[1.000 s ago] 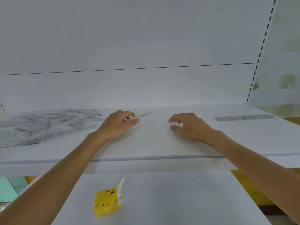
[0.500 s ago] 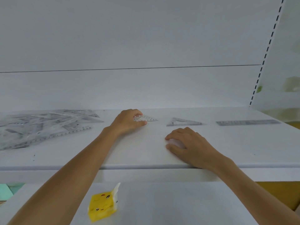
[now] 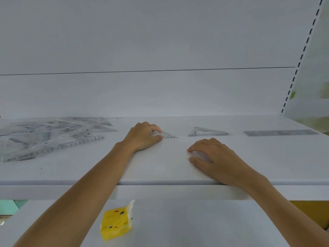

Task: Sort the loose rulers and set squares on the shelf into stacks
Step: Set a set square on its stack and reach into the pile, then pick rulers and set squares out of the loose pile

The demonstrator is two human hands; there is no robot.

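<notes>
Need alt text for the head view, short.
A person's left hand presses on a clear set square on a white shelf; the right hand rests empty nearby. Loose rulers are heaped left.

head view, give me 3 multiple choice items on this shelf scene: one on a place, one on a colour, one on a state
1. Where does the lone straight ruler lie?
A. far right of the shelf
B. under the right hand
C. on the lower shelf

2. What colour is the small packet on the lower shelf?
A. red
B. yellow
C. black

3. What is the left hand doing?
A. hanging in the air
B. gripping the straight ruler
C. resting its fingers on a small set square

Key:
1. A: the straight ruler lies alone at the right end of the shelf, apart from both hands.
2. B: the packet is yellow with little faces.
3. C: the left hand has its fingers on the small set square; the right hand lies flat on the shelf, with nothing visible under it.
</notes>
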